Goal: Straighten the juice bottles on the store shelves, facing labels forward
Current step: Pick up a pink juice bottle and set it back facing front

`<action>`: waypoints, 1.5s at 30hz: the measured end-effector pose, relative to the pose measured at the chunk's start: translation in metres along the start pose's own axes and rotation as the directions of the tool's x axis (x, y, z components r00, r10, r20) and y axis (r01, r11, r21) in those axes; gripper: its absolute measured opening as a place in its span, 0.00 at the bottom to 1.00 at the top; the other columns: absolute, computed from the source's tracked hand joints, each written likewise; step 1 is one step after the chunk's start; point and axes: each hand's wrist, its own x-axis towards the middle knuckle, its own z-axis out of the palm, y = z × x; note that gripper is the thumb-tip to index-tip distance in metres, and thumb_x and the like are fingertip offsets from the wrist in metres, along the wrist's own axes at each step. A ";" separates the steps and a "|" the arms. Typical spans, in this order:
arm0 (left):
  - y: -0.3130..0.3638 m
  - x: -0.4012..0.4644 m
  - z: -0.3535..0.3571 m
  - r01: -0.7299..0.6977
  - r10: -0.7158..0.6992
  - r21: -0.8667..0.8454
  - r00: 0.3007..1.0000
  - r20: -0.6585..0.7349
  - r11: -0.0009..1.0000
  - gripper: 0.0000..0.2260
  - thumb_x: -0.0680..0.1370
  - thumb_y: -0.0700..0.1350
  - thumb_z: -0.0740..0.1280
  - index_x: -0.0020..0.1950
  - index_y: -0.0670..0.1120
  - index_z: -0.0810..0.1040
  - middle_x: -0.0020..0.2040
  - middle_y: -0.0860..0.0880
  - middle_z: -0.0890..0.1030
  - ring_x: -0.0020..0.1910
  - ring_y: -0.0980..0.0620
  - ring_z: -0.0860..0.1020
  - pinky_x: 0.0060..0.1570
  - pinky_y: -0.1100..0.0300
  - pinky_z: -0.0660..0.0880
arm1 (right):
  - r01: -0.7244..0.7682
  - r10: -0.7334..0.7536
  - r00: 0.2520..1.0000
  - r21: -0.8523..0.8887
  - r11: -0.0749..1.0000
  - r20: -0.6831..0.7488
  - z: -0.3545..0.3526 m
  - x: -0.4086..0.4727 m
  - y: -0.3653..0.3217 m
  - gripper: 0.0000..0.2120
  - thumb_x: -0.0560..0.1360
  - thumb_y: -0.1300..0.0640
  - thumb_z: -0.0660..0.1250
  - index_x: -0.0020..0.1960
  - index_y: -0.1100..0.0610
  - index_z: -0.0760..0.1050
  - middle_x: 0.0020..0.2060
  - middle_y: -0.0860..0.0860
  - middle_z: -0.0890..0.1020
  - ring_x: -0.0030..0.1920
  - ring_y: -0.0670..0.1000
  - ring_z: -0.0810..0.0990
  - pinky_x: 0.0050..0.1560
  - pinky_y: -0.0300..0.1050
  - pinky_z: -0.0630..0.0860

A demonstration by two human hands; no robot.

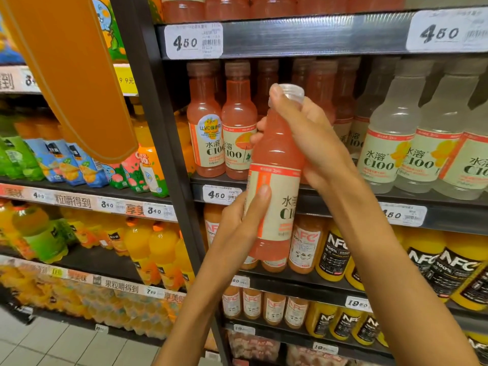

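I hold a pink C100 juice bottle [274, 165] upright in the air in front of the middle shelf [438, 204]. My right hand [303, 136] grips its neck and shoulder, thumb up by the clear cap. My left hand [243, 215] grips the lower label from the left, thumb across its front. The cream label faces mostly toward me, turned a little to the right. Behind it stand two pink C100 bottles [206, 128] at the row's left end, with more pink ones further back.
Pale C100 bottles [388, 143] fill the right of the same shelf. Below are NFC juice bottles [332, 254], orange and black-labelled. A dark upright post [163, 133] divides this bay from the left bay of orange drinks. An orange hanging sign [71, 75] is upper left.
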 end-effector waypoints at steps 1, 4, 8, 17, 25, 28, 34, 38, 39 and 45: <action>0.000 -0.001 0.002 0.000 0.000 0.004 1.000 -0.005 1.000 0.23 0.71 0.66 0.61 0.57 0.53 0.77 0.49 0.53 0.85 0.49 0.54 0.83 0.43 0.64 0.79 | -0.004 0.004 1.000 -0.030 1.000 -0.013 0.001 0.001 0.000 0.18 0.76 0.46 0.66 0.59 0.56 0.70 0.35 0.52 0.84 0.38 0.52 0.84 0.38 0.45 0.80; 0.000 -0.003 0.005 0.073 -0.069 -0.138 0.997 0.032 0.988 0.24 0.70 0.66 0.61 0.57 0.52 0.79 0.50 0.48 0.85 0.49 0.50 0.84 0.43 0.59 0.80 | -0.028 0.029 1.000 -0.103 0.994 0.005 -0.001 0.003 0.000 0.18 0.76 0.45 0.66 0.59 0.57 0.71 0.41 0.53 0.84 0.42 0.53 0.84 0.46 0.50 0.81; 0.006 -0.008 0.004 0.197 -0.090 -0.494 0.969 0.232 0.847 0.30 0.73 0.65 0.61 0.63 0.44 0.77 0.50 0.40 0.82 0.45 0.45 0.83 0.43 0.52 0.80 | -0.155 0.122 0.979 0.210 0.965 0.163 -0.003 0.001 0.005 0.15 0.76 0.49 0.65 0.56 0.59 0.72 0.39 0.54 0.83 0.40 0.52 0.84 0.46 0.48 0.81; 0.010 -0.015 0.001 0.271 -0.169 -0.490 0.955 0.243 0.829 0.31 0.72 0.62 0.63 0.67 0.42 0.73 0.54 0.34 0.80 0.47 0.41 0.82 0.48 0.48 0.80 | -0.217 0.211 0.976 0.221 0.951 0.050 -0.007 0.010 0.005 0.12 0.77 0.49 0.65 0.46 0.59 0.74 0.33 0.54 0.83 0.35 0.54 0.84 0.36 0.46 0.81; 0.039 -0.017 -0.013 0.477 -0.003 -0.766 0.850 0.527 0.431 0.31 0.68 0.47 0.76 0.63 0.30 0.72 0.53 0.29 0.77 0.49 0.34 0.80 0.50 0.40 0.78 | -0.363 0.351 0.932 0.282 0.888 0.092 -0.008 0.009 0.012 0.09 0.80 0.54 0.59 0.44 0.56 0.73 0.36 0.53 0.73 0.36 0.49 0.72 0.39 0.44 0.73; 0.052 -0.019 -0.006 0.406 -0.043 -0.779 0.897 0.440 0.478 0.28 0.66 0.44 0.77 0.61 0.32 0.76 0.56 0.31 0.78 0.53 0.35 0.79 0.57 0.37 0.73 | -0.415 0.401 0.909 0.332 0.847 0.113 -0.003 0.006 0.018 0.10 0.80 0.53 0.59 0.43 0.56 0.73 0.35 0.53 0.75 0.35 0.49 0.76 0.40 0.44 0.77; 0.051 -0.022 0.007 0.316 -0.082 -0.755 0.940 0.330 0.575 0.31 0.77 0.47 0.63 0.77 0.52 0.53 0.75 0.62 0.47 0.74 0.65 0.42 0.72 0.53 0.43 | -0.443 0.431 0.896 0.305 0.843 0.111 -0.002 0.003 0.021 0.11 0.79 0.51 0.60 0.42 0.56 0.74 0.36 0.55 0.76 0.41 0.52 0.76 0.46 0.47 0.76; 0.025 -0.015 0.001 0.369 -0.112 -0.684 0.914 0.390 0.630 0.36 0.62 0.48 0.80 0.65 0.35 0.73 0.58 0.35 0.78 0.53 0.40 0.80 0.53 0.43 0.78 | -0.256 0.255 0.966 0.281 0.925 0.040 -0.001 0.007 0.012 0.10 0.78 0.51 0.63 0.46 0.59 0.74 0.37 0.56 0.78 0.41 0.54 0.78 0.50 0.51 0.77; 0.019 -0.014 -0.001 0.347 -0.102 -0.677 0.922 0.374 0.649 0.35 0.63 0.49 0.80 0.65 0.35 0.74 0.58 0.34 0.78 0.53 0.39 0.80 0.51 0.43 0.79 | -0.197 0.198 0.980 0.250 0.948 0.024 -0.002 0.007 0.009 0.12 0.78 0.51 0.63 0.48 0.61 0.74 0.37 0.56 0.79 0.41 0.55 0.79 0.51 0.52 0.77; -0.003 -0.002 -0.012 0.043 -0.036 -0.050 0.990 0.139 0.998 0.30 0.63 0.55 0.77 0.62 0.51 0.74 0.55 0.51 0.83 0.57 0.53 0.80 0.53 0.59 0.78 | 0.112 -0.114 0.993 0.094 0.989 0.022 -0.001 -0.002 -0.010 0.20 0.78 0.54 0.63 0.61 0.69 0.69 0.43 0.59 0.83 0.40 0.52 0.82 0.42 0.45 0.80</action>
